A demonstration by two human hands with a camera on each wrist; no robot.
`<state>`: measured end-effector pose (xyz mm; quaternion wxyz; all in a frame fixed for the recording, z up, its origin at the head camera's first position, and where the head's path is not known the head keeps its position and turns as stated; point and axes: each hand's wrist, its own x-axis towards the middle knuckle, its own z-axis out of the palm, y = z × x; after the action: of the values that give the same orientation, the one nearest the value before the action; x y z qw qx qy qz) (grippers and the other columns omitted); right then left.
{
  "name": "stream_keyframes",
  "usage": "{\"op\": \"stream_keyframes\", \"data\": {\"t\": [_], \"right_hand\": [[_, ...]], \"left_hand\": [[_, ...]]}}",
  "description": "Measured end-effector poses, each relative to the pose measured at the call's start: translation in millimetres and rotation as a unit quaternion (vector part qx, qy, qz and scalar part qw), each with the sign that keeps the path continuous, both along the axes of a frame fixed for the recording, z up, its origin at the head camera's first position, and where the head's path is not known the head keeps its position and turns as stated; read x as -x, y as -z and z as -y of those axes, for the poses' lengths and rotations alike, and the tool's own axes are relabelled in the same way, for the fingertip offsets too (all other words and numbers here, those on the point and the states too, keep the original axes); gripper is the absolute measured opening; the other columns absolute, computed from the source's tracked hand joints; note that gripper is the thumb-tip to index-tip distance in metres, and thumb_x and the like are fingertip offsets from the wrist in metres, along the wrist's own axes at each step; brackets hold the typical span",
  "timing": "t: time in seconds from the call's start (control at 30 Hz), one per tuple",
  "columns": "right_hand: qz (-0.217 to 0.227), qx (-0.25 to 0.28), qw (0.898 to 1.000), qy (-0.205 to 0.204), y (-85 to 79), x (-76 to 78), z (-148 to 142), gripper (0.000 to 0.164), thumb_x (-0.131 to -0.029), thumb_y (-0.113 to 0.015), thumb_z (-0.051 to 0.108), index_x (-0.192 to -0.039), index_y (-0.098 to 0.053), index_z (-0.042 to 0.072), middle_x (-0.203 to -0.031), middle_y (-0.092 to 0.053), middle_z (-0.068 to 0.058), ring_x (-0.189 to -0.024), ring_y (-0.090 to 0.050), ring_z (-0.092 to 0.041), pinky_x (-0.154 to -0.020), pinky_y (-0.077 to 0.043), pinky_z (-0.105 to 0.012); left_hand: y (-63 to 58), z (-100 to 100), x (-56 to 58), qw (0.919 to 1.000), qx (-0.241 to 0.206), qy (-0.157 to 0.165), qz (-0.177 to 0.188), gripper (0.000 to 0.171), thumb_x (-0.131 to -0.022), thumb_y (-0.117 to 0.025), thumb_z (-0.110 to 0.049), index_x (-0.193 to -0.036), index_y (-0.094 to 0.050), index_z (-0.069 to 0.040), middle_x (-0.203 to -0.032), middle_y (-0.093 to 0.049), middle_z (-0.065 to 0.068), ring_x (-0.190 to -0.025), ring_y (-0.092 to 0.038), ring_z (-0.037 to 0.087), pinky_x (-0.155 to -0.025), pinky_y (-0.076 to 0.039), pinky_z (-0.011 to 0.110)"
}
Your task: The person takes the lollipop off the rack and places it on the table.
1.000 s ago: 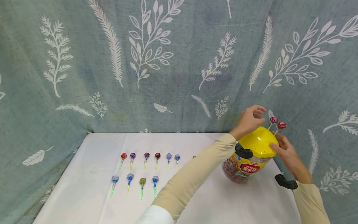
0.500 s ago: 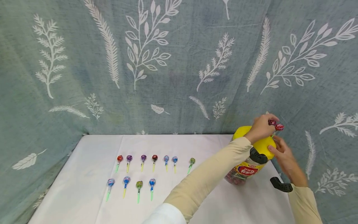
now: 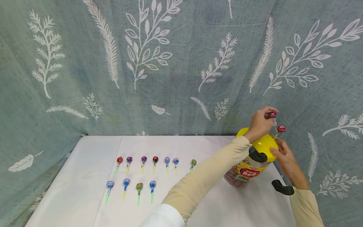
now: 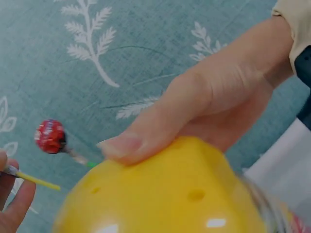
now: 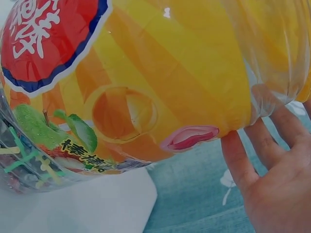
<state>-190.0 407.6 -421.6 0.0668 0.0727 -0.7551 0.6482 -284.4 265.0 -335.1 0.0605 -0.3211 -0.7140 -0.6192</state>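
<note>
A large clear candy jar (image 3: 249, 172) with a yellow lid (image 3: 265, 147) stands tilted at the table's right end. My right hand (image 3: 287, 159) holds it by the top, thumb on the lid and fingers behind the neck, as the right wrist view shows. Above the lid, my left hand (image 3: 260, 123) pinches a purple-red lollipop (image 3: 272, 114). Its yellow stick (image 4: 41, 182) shows in the left wrist view, with the end apart from the lid. Another red lollipop (image 3: 281, 129) on a green stick stands upright at the lid's edge, beside my right thumb.
Several wrapped lollipops lie in two rows on the white table (image 3: 93, 157), among them a red one (image 3: 119, 160) and a green one (image 3: 139, 186). Another green lollipop (image 3: 193, 162) lies partly behind my left sleeve. A patterned curtain (image 3: 175, 69) hangs behind the table.
My left hand has moved right over the lid, taken hold of the purple-red lollipop and raised it off the lid. My right hand keeps its hold on the jar.
</note>
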Motion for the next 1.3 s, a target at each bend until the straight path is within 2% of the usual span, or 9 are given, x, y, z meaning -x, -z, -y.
{"op": "stream_keyframes", "data": {"t": [0.07, 0.17, 0.3, 0.43, 0.7, 0.83, 0.93, 1.13, 1.3], "right_hand": [[-0.002, 0.001, 1.000, 0.000, 0.8, -0.8, -1.2, 0.044, -0.099, -0.045, 0.013, -0.140, -0.029, 0.017, -0.127, -0.042, 0.012, -0.109, -0.048, 0.000, -0.086, -0.038, -0.011], [0.000, -0.005, 1.000, -0.001, 1.7, -0.9, -2.2, 0.046, -0.100, -0.045, 0.013, -0.142, -0.027, 0.016, -0.129, -0.042, 0.011, -0.110, -0.048, -0.001, -0.086, -0.037, -0.011], [0.005, -0.015, 1.000, 0.002, 2.2, -1.4, -2.1, 0.051, -0.100, -0.045, 0.015, -0.146, -0.023, 0.014, -0.129, -0.042, 0.010, -0.110, -0.048, -0.002, -0.086, -0.037, -0.010], [0.002, -0.021, 1.000, 0.006, 2.5, 0.1, 0.4, 0.052, -0.099, -0.046, 0.015, -0.146, -0.023, 0.013, -0.128, -0.043, 0.011, -0.109, -0.047, -0.002, -0.086, -0.037, -0.010], [-0.010, -0.007, 1.000, 0.009, 1.1, 0.4, -2.0, 0.053, -0.099, -0.047, 0.014, -0.146, -0.024, 0.014, -0.126, -0.044, 0.009, -0.106, -0.050, -0.002, -0.085, -0.038, -0.009], [-0.009, 0.001, 1.000, 0.010, 3.6, 0.5, -2.2, 0.054, -0.098, -0.048, 0.014, -0.146, -0.023, 0.014, -0.128, -0.042, 0.010, -0.107, -0.049, -0.001, -0.086, -0.038, -0.009], [-0.011, 0.004, 1.000, 0.012, 4.4, 0.2, -2.2, 0.054, -0.099, -0.048, 0.013, -0.147, -0.024, 0.014, -0.129, -0.042, 0.009, -0.107, -0.049, -0.002, -0.086, -0.038, -0.009], [-0.012, 0.006, 1.000, 0.006, 4.1, 0.0, -0.9, 0.054, -0.099, -0.046, 0.013, -0.147, -0.022, 0.013, -0.132, -0.040, 0.009, -0.109, -0.048, -0.001, -0.087, -0.037, -0.009], [-0.019, 0.011, 1.000, 0.004, 2.6, -0.8, 0.3, 0.053, -0.099, -0.046, 0.012, -0.147, -0.023, 0.011, -0.129, -0.042, 0.009, -0.107, -0.049, -0.002, -0.087, -0.038, -0.009]], "left_hand": [[-3.3, 5.0, 0.9, 0.9999, -0.014, 0.001, -0.006, 0.022, -0.094, -0.056, -0.005, -0.112, -0.062, -0.014, -0.105, -0.062, -0.002, -0.078, -0.056, -0.003, -0.061, -0.046, 0.009], [-6.1, 15.1, 1.2, 0.9991, -0.037, 0.018, -0.004, 0.023, -0.095, -0.055, -0.006, -0.117, -0.060, -0.014, -0.107, -0.060, 0.000, -0.076, -0.057, 0.000, -0.060, -0.048, 0.012], [-6.0, 29.3, -1.3, 0.9965, -0.071, 0.043, 0.003, 0.025, -0.095, -0.055, -0.004, -0.119, -0.058, -0.010, -0.108, -0.060, 0.007, -0.075, -0.061, 0.008, -0.061, -0.052, 0.015], [-5.4, 46.3, -3.3, 0.9952, -0.085, 0.049, -0.002, 0.025, -0.094, -0.055, -0.002, -0.119, -0.057, -0.006, -0.106, -0.059, 0.011, -0.077, -0.063, 0.014, -0.061, -0.053, 0.017], [-12.5, 76.6, -8.3, 0.9957, -0.066, 0.064, -0.014, 0.028, -0.094, -0.057, -0.006, -0.122, -0.053, -0.007, -0.111, -0.058, 0.010, -0.078, -0.059, 0.006, -0.062, -0.054, 0.019], [-11.8, 88.7, -13.0, 0.9948, -0.056, 0.084, -0.010, 0.027, -0.094, -0.058, -0.007, -0.121, -0.054, -0.007, -0.110, -0.059, 0.010, -0.081, -0.060, 0.009, -0.062, -0.055, 0.021], [-9.1, 95.6, -17.2, 0.9942, -0.050, 0.095, -0.010, 0.026, -0.094, -0.058, -0.007, -0.119, -0.055, -0.008, -0.108, -0.059, 0.010, -0.082, -0.060, 0.011, -0.062, -0.055, 0.022], [0.7, 110.8, -26.7, 0.9965, -0.014, 0.080, -0.022, 0.024, -0.093, -0.059, -0.008, -0.118, -0.057, -0.010, -0.106, -0.061, 0.008, -0.081, -0.058, 0.007, -0.059, -0.055, 0.021], [7.9, 123.1, -32.6, 0.9968, -0.008, 0.079, 0.000, 0.025, -0.093, -0.061, -0.011, -0.117, -0.058, -0.012, -0.108, -0.062, 0.007, -0.083, -0.059, 0.009, -0.059, -0.056, 0.025]]}}
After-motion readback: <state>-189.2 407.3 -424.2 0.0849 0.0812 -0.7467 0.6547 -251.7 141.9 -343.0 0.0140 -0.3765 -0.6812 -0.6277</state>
